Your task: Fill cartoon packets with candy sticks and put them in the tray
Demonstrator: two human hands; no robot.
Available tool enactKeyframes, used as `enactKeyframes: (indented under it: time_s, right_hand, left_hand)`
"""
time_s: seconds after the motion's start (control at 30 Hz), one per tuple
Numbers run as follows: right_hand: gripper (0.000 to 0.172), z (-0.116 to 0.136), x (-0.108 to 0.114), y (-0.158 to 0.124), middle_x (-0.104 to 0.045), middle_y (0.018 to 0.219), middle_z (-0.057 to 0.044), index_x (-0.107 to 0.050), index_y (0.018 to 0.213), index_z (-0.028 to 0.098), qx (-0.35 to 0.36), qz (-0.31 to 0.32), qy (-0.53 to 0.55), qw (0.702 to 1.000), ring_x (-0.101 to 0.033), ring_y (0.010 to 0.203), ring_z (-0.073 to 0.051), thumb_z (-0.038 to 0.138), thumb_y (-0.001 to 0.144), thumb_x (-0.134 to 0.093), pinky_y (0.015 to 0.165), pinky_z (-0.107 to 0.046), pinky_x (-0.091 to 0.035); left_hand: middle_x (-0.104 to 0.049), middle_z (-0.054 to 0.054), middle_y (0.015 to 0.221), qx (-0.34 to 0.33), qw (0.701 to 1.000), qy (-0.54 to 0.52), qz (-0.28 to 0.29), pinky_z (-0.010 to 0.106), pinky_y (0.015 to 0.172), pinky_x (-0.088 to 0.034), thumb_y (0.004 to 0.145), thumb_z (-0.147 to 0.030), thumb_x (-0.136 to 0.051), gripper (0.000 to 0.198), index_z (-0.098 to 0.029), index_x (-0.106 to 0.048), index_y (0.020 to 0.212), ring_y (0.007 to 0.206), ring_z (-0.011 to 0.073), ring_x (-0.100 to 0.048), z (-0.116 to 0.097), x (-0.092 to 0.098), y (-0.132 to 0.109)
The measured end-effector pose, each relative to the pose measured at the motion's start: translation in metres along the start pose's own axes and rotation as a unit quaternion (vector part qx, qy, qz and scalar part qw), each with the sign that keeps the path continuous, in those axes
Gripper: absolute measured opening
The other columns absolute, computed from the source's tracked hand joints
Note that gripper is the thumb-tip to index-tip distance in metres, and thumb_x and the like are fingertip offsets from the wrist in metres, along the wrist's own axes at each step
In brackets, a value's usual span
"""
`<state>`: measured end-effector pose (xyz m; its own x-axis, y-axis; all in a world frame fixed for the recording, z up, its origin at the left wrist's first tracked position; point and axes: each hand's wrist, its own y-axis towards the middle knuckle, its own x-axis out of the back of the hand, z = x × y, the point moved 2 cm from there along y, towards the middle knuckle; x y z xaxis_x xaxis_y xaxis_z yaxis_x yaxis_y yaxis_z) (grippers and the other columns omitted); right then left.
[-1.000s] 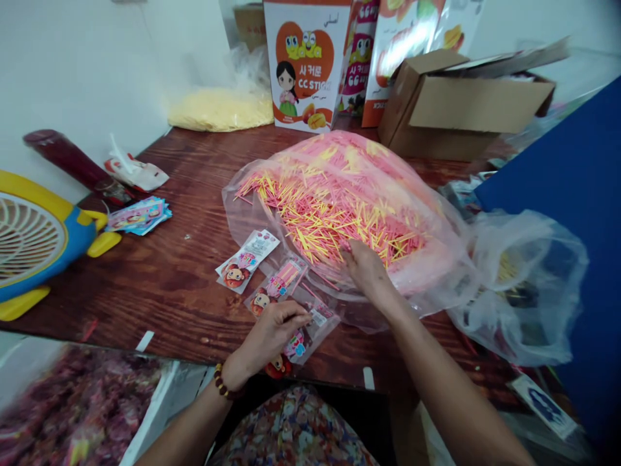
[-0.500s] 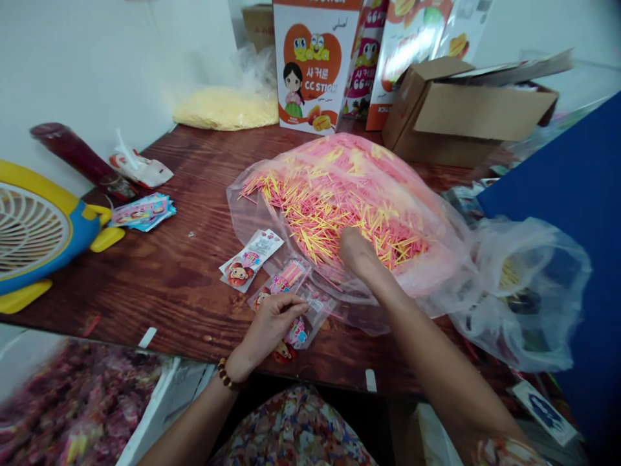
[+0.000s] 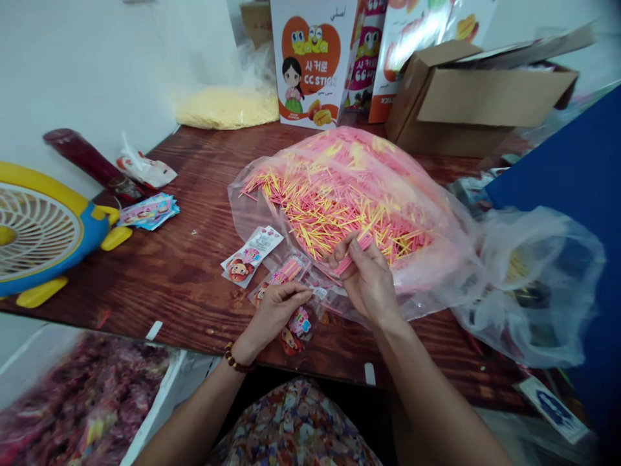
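My right hand (image 3: 366, 275) is closed around a small bunch of pink sticks (image 3: 363, 242), at the near edge of a large clear bag (image 3: 247, 220) full of pink and yellow sticks (image 3: 315, 220). To its left, my left hand (image 3: 279, 314) pinches a clear printed packet (image 3: 301, 321) with its thumb and fingertips; part of the packet is hidden under the hand. Just beyond my left hand lies a packet with pink sticks inside (image 3: 291, 268). Beside it, a small stack of flat printed packets (image 3: 252, 255) rests on the wooden table (image 3: 194, 285).
A yellow and blue fan (image 3: 92, 226), blue printed packets (image 3: 150, 210), a tissue pack (image 3: 148, 171) and a dark red bottle (image 3: 87, 158) stand left. Cartons (image 3: 310, 71) and an opened cardboard box (image 3: 495, 97) are behind. A clear plastic bag (image 3: 548, 285) lies right; a filled white bin (image 3: 155, 401) sits lower left.
My right hand has come up out of the loose sticks and turned, now showing a bunch of pink sticks in its fingers. My left hand keeps its pinch, shifted only slightly.
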<state>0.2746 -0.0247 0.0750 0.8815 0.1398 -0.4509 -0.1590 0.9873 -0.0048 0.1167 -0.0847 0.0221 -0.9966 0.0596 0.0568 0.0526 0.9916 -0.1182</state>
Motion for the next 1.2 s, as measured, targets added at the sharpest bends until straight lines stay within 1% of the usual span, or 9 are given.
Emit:
enactKeyframes:
  time_s: [0.1, 0.23, 0.4, 0.63, 0.73, 0.83, 0.93, 1.03, 1.2]
  right_hand:
    - [0.018, -0.009, 0.0, -0.002, -0.06, 0.077, 0.003, -0.053, 0.093, 0.025, 0.008, 0.011, -0.03, 0.999, -0.062, 0.069, -0.014, 0.043, 0.09, -0.057, 0.069, -0.029, -0.052]
    - [0.02, -0.011, 0.0, -0.005, -0.065, 0.08, 0.001, -0.053, 0.093, 0.025, 0.026, 0.008, -0.067, 0.997, -0.066, 0.075, -0.016, 0.045, 0.092, -0.056, 0.075, -0.032, -0.053]
    - [0.017, -0.006, -0.003, -0.005, -0.067, 0.082, 0.001, -0.053, 0.093, 0.025, 0.039, -0.02, -0.037, 0.998, -0.069, 0.081, -0.018, 0.043, 0.092, -0.054, 0.081, -0.034, -0.053]
    - [0.016, -0.029, -0.001, -0.011, -0.072, 0.085, -0.002, -0.057, 0.092, 0.024, 0.027, -0.041, -0.034, 0.998, -0.07, 0.091, -0.02, 0.039, 0.094, -0.053, 0.092, -0.039, -0.051]
    - [0.015, -0.029, 0.002, -0.015, -0.074, 0.101, -0.004, -0.064, 0.094, 0.024, 0.021, -0.012, -0.08, 0.997, -0.066, 0.106, -0.021, 0.035, 0.093, -0.054, 0.104, -0.04, -0.045]
    - [0.015, -0.022, 0.003, -0.015, -0.071, 0.118, -0.005, -0.067, 0.099, 0.024, -0.009, 0.057, -0.127, 0.99, -0.062, 0.117, -0.021, 0.033, 0.092, -0.057, 0.109, -0.04, -0.042]
    - [0.031, -0.009, 0.005, -0.011, -0.067, 0.128, -0.006, -0.058, 0.122, 0.026, -0.004, 0.084, -0.167, 0.982, -0.061, 0.121, -0.021, 0.036, 0.094, -0.056, 0.107, -0.042, -0.044]
    - [0.043, 0.003, 0.007, -0.008, -0.06, 0.138, -0.006, -0.046, 0.14, 0.028, 0.044, 0.103, -0.259, 0.959, -0.057, 0.128, -0.021, 0.038, 0.098, -0.05, 0.11, -0.043, -0.042]
    - [0.042, 0.015, 0.011, -0.005, -0.055, 0.145, -0.006, -0.052, 0.139, 0.028, 0.09, 0.23, -0.422, 0.872, -0.05, 0.134, -0.023, 0.039, 0.098, -0.049, 0.114, -0.043, -0.037]
  left_hand:
    - [-0.061, 0.0, 0.064, 0.001, 1.0, 0.006, 0.003, 0.022, 0.058, -0.041, 0.08, -0.042, -0.068, 0.027, -0.016, -0.072, 0.074, 0.059, 0.0111, -0.049, -0.001, -0.001, 0.001]
    - [-0.061, 0.0, 0.063, -0.001, 1.0, 0.002, 0.003, 0.023, 0.057, -0.04, 0.08, -0.043, -0.068, 0.028, -0.016, -0.071, 0.073, 0.058, 0.0112, -0.048, -0.004, -0.003, 0.002]
    - [-0.062, 0.001, 0.065, -0.015, 1.0, 0.014, -0.004, 0.023, 0.059, -0.041, 0.08, -0.041, -0.068, 0.026, -0.016, -0.072, 0.072, 0.061, 0.012, -0.05, -0.009, -0.003, 0.003]
    - [-0.065, 0.001, 0.07, -0.018, 0.999, -0.02, -0.033, 0.024, 0.062, -0.043, 0.081, -0.043, -0.068, 0.026, -0.018, -0.074, 0.076, 0.064, 0.0128, -0.053, 0.002, -0.006, 0.004]
    - [-0.065, 0.0, 0.07, -0.023, 0.998, -0.042, -0.039, 0.023, 0.063, -0.043, 0.08, -0.041, -0.07, 0.023, -0.018, -0.075, 0.078, 0.065, 0.0119, -0.053, 0.005, -0.007, 0.007]
    - [-0.067, 0.001, 0.074, -0.022, 0.997, -0.075, -0.023, 0.023, 0.067, -0.046, 0.079, -0.038, -0.073, 0.021, -0.017, -0.074, 0.08, 0.068, 0.0123, -0.056, 0.003, -0.007, 0.013]
    - [-0.069, 0.002, 0.078, -0.023, 0.994, -0.105, -0.009, 0.023, 0.069, -0.047, 0.078, -0.036, -0.074, 0.02, -0.016, -0.075, 0.082, 0.071, 0.0124, -0.059, -0.002, -0.008, 0.019]
    - [-0.07, 0.001, 0.078, -0.037, 0.991, -0.129, -0.014, 0.022, 0.069, -0.047, 0.077, -0.034, -0.076, 0.019, -0.015, -0.074, 0.082, 0.071, 0.0117, -0.059, -0.009, -0.009, 0.024]
    - [-0.069, 0.001, 0.078, -0.044, 0.987, -0.15, -0.026, 0.022, 0.066, -0.047, 0.076, -0.034, -0.077, 0.02, -0.015, -0.074, 0.083, 0.068, 0.011, -0.058, -0.011, -0.009, 0.03]
